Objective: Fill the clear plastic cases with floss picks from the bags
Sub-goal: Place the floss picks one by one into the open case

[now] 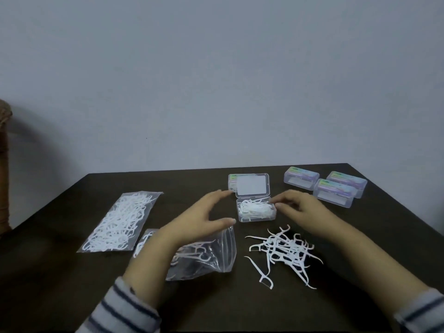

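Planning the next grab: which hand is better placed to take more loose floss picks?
Probably the right hand: the loose pile of white floss picks lies just below it, beside the open clear plastic case.

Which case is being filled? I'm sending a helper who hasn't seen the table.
On the dark table, look between the two hands, left and right. The open clear case sits there, lid raised, white floss picks inside. The three closed cases at the far right corner have their lids shut.
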